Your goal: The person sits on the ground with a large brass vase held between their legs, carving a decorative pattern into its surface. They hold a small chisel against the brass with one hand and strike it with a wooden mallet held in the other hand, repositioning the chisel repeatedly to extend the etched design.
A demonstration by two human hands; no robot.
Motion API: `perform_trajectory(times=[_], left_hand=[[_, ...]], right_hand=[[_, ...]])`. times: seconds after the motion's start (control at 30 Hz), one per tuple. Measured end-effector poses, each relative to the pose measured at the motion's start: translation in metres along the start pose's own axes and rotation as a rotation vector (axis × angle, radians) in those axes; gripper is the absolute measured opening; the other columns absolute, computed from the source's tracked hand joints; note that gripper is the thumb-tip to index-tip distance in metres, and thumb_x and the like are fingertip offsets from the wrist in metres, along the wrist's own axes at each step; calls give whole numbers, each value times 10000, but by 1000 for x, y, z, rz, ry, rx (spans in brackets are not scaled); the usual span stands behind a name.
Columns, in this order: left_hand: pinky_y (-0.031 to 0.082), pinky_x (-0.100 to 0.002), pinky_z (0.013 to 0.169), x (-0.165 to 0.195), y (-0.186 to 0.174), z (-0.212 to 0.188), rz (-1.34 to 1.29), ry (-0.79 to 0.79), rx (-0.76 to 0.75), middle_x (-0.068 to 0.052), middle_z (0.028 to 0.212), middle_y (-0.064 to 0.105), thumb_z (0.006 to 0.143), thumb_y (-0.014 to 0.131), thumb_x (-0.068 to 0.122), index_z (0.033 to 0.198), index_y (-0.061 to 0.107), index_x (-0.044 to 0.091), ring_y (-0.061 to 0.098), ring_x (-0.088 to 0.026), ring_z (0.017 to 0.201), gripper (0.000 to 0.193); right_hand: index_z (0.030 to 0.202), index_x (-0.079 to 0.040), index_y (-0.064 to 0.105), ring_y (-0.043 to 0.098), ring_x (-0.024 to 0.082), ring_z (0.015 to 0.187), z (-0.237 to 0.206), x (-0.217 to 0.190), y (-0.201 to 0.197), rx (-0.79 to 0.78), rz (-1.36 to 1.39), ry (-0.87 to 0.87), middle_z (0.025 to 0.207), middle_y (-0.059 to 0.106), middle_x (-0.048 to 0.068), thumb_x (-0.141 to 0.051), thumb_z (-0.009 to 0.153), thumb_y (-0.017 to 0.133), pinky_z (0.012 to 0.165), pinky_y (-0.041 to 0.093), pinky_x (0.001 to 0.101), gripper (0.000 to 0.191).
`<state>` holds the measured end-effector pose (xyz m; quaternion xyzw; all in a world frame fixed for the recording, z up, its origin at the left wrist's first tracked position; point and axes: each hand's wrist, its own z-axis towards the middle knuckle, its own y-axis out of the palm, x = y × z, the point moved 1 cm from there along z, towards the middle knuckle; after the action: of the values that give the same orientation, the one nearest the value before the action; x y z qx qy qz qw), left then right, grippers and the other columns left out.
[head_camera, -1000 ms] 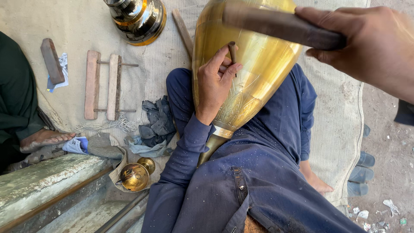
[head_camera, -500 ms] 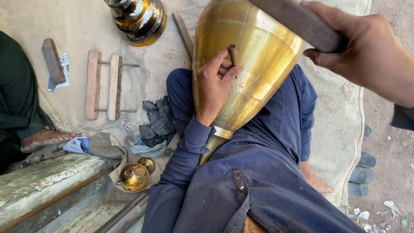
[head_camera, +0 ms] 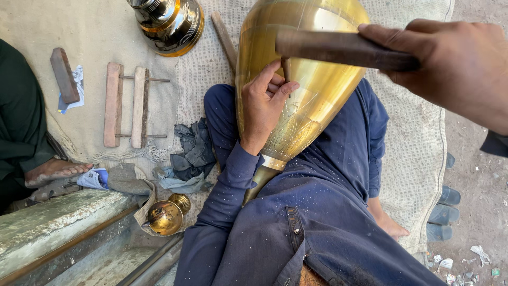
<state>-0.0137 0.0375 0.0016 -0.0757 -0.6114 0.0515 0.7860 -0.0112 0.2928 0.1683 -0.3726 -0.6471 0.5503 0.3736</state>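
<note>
Brass vase point(head_camera: 317, 100): left hand point(head_camera: 263, 108) pinches the chisel point(head_camera: 286, 69) steady; right hand point(head_camera: 450, 69), gripping the hammer point(head_camera: 338, 48), should strike squarely.

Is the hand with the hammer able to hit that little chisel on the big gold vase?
Probably yes. The right hand holds the hammer just above the chisel, which the left hand pins against the vase. Nothing lies between hammer and chisel top; only the fingers sit close.

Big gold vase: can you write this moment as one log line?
left hand: steadies chisel on brass vase | right hand: grips hammer above chisel | vase: resting on lap
</note>
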Motion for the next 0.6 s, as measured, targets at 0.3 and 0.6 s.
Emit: perform_trajectory(times=[0.3, 0.6], left_hand=[[611, -247, 633, 2, -1, -5, -7, 30, 1, -67, 861, 759, 933, 795, 85, 1344, 646, 56, 744, -104, 731, 438], [609, -247, 649, 3, 0, -7, -8, 27, 0, -70, 874, 759, 939, 797, 72, 1343, 660, 60, 743, -109, 754, 426]], right_hand=[[1536, -133, 551, 753, 244, 848, -3, 2, 0, 154, 276, -69, 1111, 751, 135, -188, 821, 828, 767, 632, 350, 769], [1543, -108, 543, 751, 262, 857, -5, -5, -5, 111, 267, -25, 1154, 749, 160, -134, 828, 820, 770, 627, 362, 767]])
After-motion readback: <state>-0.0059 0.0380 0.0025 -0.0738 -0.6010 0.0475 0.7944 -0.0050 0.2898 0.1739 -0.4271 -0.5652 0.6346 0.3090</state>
